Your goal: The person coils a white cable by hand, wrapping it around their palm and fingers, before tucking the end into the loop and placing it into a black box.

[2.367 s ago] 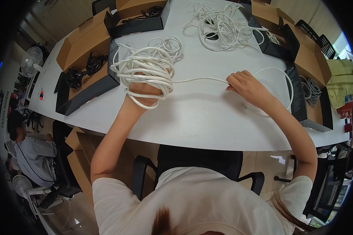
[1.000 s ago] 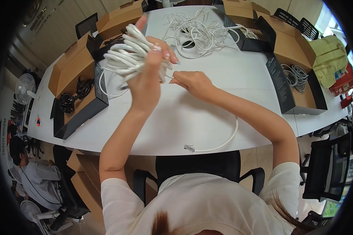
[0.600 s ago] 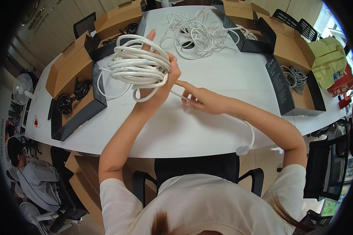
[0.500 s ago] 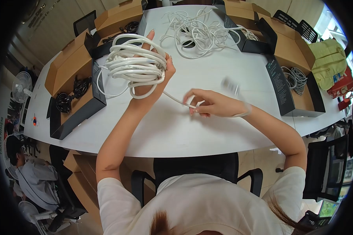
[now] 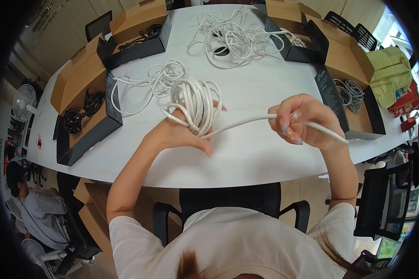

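Note:
My left hand (image 5: 179, 135) has a thick coil of white cable (image 5: 194, 106) wound around its fingers, held just above the white table (image 5: 246, 153). From the coil a single strand runs right to my right hand (image 5: 302, 122), which pinches the cable's free end (image 5: 328, 132); the tip sticks out to the right past my fingers. Both hands hover over the near middle of the table.
A loose white cable (image 5: 160, 80) lies behind the coil, and a bigger tangle (image 5: 233, 35) at the far middle. Open cardboard boxes with black lids (image 5: 86, 100) line the left, back and right (image 5: 347, 65). Another person (image 5: 30, 204) sits at the lower left.
My left hand has turned and dropped from raised to low over the table, the coil now on edge. My right hand swung right, pulling the cable's end taut.

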`<action>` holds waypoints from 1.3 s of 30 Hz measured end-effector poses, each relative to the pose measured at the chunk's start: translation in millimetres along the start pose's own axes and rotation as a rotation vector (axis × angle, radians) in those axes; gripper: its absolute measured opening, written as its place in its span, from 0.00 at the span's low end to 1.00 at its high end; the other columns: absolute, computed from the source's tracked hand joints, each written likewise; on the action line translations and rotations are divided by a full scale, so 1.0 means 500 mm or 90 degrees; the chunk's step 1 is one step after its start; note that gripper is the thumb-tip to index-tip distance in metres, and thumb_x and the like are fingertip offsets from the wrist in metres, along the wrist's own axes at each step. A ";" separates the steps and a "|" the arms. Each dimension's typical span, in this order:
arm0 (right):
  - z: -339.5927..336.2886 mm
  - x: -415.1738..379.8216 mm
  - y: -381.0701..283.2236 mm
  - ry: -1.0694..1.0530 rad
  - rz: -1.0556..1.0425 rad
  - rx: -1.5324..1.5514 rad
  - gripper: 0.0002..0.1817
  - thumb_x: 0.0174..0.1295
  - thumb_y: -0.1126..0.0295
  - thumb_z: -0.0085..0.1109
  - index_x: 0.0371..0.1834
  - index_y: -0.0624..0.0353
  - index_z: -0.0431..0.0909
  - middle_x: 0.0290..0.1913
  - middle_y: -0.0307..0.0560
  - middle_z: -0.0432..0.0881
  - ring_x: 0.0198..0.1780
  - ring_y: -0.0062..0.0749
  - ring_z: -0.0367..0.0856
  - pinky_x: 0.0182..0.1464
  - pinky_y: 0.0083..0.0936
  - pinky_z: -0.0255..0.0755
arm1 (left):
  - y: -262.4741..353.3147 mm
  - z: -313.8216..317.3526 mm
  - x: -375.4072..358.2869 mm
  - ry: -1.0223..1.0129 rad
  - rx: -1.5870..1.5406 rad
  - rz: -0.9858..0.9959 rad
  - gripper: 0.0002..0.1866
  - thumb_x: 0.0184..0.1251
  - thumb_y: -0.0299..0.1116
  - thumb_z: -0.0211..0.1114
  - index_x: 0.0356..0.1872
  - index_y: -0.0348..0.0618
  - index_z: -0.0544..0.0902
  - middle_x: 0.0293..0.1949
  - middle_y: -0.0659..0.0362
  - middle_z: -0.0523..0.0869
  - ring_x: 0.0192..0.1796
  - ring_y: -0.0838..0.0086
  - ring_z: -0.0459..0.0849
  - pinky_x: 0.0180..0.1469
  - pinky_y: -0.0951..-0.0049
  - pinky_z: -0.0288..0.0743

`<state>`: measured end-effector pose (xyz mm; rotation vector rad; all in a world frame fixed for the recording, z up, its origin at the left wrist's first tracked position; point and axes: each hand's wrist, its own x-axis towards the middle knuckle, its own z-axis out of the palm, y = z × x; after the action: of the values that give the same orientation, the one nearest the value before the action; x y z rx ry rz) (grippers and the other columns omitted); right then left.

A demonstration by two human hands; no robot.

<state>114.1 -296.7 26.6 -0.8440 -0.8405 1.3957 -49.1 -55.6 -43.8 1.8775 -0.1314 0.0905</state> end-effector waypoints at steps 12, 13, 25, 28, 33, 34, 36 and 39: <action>0.048 -0.005 0.017 0.121 -0.318 0.313 0.32 0.58 0.79 0.38 0.69 0.68 0.48 0.68 0.63 0.58 0.66 0.46 0.64 0.63 0.30 0.68 | 0.081 0.106 0.050 0.074 -0.058 -0.078 0.07 0.60 0.30 0.64 0.29 0.39 0.76 0.20 0.63 0.78 0.19 0.82 0.77 0.22 0.78 0.73; 0.060 -0.006 0.019 0.160 -0.313 0.272 0.30 0.59 0.78 0.38 0.68 0.69 0.50 0.68 0.64 0.58 0.66 0.46 0.64 0.64 0.29 0.66 | 0.074 0.104 0.058 0.116 -0.047 -0.076 0.09 0.61 0.33 0.64 0.27 0.40 0.76 0.17 0.64 0.77 0.18 0.82 0.76 0.21 0.79 0.72; 0.118 -0.108 -0.001 0.515 -0.460 -1.193 0.24 0.46 0.76 0.67 0.51 0.64 0.78 0.53 0.57 0.78 0.49 0.37 0.77 0.49 0.24 0.68 | 0.054 0.052 0.080 0.223 0.114 -0.133 0.19 0.62 0.41 0.62 0.15 0.42 0.76 0.12 0.63 0.77 0.16 0.81 0.76 0.21 0.77 0.69; 0.080 -0.067 -0.026 0.632 -0.493 -1.256 0.24 0.45 0.71 0.70 0.49 0.60 0.80 0.45 0.49 0.82 0.43 0.34 0.77 0.45 0.25 0.66 | 0.049 0.052 0.079 0.212 0.131 -0.146 0.19 0.62 0.41 0.62 0.14 0.42 0.76 0.12 0.63 0.77 0.16 0.81 0.75 0.21 0.78 0.69; 0.003 -0.059 -0.016 0.487 -0.260 -0.845 0.16 0.57 0.72 0.61 0.49 0.60 0.79 0.24 0.41 0.78 0.27 0.19 0.74 0.33 0.18 0.66 | 0.050 0.052 0.079 0.199 0.057 -0.132 0.14 0.60 0.37 0.64 0.19 0.40 0.76 0.12 0.63 0.76 0.16 0.81 0.75 0.20 0.78 0.69; -0.007 -0.053 -0.020 0.494 -0.211 -0.717 0.14 0.59 0.72 0.60 0.49 0.61 0.79 0.22 0.41 0.77 0.25 0.17 0.73 0.30 0.17 0.65 | 0.054 0.051 0.078 0.169 0.019 -0.117 0.13 0.60 0.36 0.64 0.22 0.40 0.76 0.13 0.63 0.75 0.16 0.81 0.75 0.19 0.78 0.68; -0.037 -0.034 -0.028 0.506 -0.291 -0.803 0.11 0.63 0.73 0.54 0.46 0.62 0.79 0.21 0.42 0.74 0.23 0.14 0.70 0.25 0.14 0.62 | 0.063 0.049 0.076 0.104 -0.058 -0.088 0.10 0.60 0.34 0.64 0.26 0.39 0.75 0.14 0.64 0.74 0.16 0.81 0.75 0.18 0.78 0.67; -0.080 0.010 -0.038 0.510 -0.412 -0.915 0.09 0.64 0.73 0.52 0.44 0.63 0.79 0.21 0.42 0.73 0.24 0.17 0.69 0.28 0.17 0.64 | 0.067 0.049 0.071 -0.036 -0.173 -0.075 0.09 0.58 0.30 0.64 0.32 0.39 0.73 0.16 0.63 0.73 0.16 0.80 0.74 0.17 0.77 0.66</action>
<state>158.4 -291.9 24.9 -1.7827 -1.2362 -0.3592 -18.5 -90.5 -15.2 1.6122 -0.0673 -0.0589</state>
